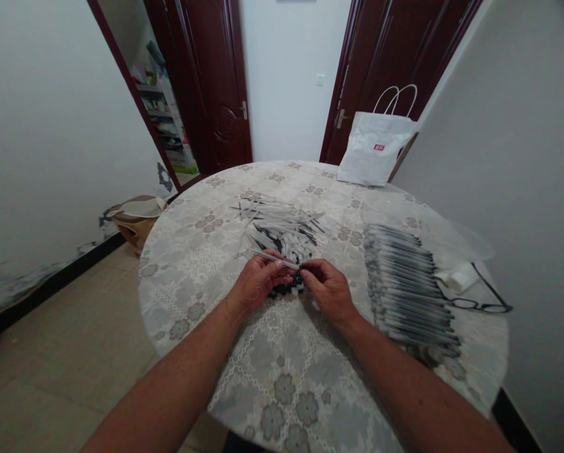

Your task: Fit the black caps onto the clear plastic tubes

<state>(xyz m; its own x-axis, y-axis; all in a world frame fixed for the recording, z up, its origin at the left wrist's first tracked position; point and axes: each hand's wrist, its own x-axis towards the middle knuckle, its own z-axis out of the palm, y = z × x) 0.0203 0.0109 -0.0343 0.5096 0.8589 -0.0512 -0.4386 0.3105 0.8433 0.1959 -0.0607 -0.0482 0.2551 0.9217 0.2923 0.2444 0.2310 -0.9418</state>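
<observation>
My left hand (259, 280) is closed around a slim, pale pen barrel (275, 258), which points up and to the left. At the barrel's right end, the thumb and fingers of my right hand (327, 288) are pinched together; a dark bit shows there, too small to make out. Just beyond my hands lies a loose heap of pen parts (282, 223), with pale tubes and dark thin pieces crossing each other. Small black pieces (282, 289) are gathered under and between my hands, partly hidden by them.
Rows of grey pens with dark ends (407, 286) lie at the right, on clear plastic film. Beside them are black-framed glasses (475, 306) and a small white object (464, 277). A white paper bag (373, 151) stands at the back of the round table with its patterned cloth (182, 283).
</observation>
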